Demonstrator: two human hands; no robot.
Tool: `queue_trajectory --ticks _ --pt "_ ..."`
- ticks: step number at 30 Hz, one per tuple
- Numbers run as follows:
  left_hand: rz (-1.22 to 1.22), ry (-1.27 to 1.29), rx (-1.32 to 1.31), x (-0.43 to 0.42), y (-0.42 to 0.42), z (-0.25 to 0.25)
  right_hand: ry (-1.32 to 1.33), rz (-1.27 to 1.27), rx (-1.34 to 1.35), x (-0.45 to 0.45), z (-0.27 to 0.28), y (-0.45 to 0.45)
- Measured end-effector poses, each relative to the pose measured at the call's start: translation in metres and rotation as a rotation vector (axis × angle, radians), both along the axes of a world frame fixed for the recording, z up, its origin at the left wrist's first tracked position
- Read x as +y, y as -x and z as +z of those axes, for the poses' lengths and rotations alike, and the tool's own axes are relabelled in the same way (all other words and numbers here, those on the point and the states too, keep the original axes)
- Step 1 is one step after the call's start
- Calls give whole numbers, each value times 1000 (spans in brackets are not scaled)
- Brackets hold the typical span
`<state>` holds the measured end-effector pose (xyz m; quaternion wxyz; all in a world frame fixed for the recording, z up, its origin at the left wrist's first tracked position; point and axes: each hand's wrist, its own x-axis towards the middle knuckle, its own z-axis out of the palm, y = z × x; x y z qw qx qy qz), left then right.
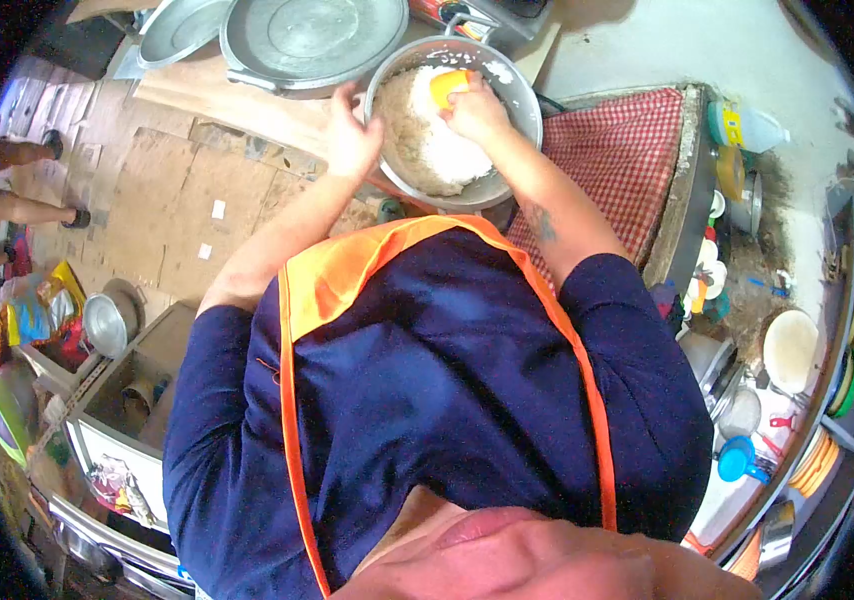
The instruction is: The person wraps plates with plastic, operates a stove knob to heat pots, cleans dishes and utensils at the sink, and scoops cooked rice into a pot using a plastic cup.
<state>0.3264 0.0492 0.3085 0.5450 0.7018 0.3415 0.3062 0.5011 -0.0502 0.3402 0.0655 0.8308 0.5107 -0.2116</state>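
Observation:
A wide metal pot stands in front of me, with white rice and a brownish grainy layer side by side in it. My right hand is inside the pot, closed around a yellow-orange cup that is tilted over the white rice. At the pot's left side is my left hand, fingers apart and thumb near the rim. Whether its fingertips press on the pot's outer wall is hard to tell.
Two large metal lids or trays, the nearer one a round lid, lie left of the pot. A red checkered cloth covers a surface to the right. Dishes and a blue jug stand farther right. Another person's leg shows at far left.

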Motion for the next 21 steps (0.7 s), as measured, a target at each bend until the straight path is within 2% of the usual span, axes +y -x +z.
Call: queue_trajectory --ticks 1,2,3,4,6,8,10,11,13,14,15,17,18,19,21 --pt "2 -1 10 -16 9 3 -111 37 -270 2 0 -3" --pt "-56 -67 -37 -33 18 2 36 143 -380 1 -5 6" --pt "-115 -135 -89 -40 20 2 33 142 -374 -10 -27 6" --pt "-166 -77 -64 -37 22 1 -79 184 -365 -29 -63 7" --pt "-135 -131 35 -33 20 -2 -181 229 -353 -38 -79 3" --pt "-104 -191 131 -22 12 -3 77 127 23 -17 -53 -7" --pt "-231 -81 209 -8 6 0 41 177 -49 6 -2 -5" --pt "-219 -84 208 -5 1 -2 37 188 -52 7 0 -4" --pt "-196 -176 248 -1 -1 -3 8 222 -354 7 -2 6" --pt "-214 -162 341 3 -2 -4 -56 265 -383 -4 -4 16" --pt "-213 -165 340 6 -1 1 -59 265 -385 -16 -8 21" --pt "-225 -114 290 10 -1 8 -13 491 -83 -39 -11 23" --pt "-212 -253 222 20 -6 -17 222 366 98 -26 6 20" --pt "-211 -252 224 19 -4 -11 222 368 100 -19 9 12" --pt "-30 -66 241 22 -1 -2 -56 266 -131 -3 16 0"
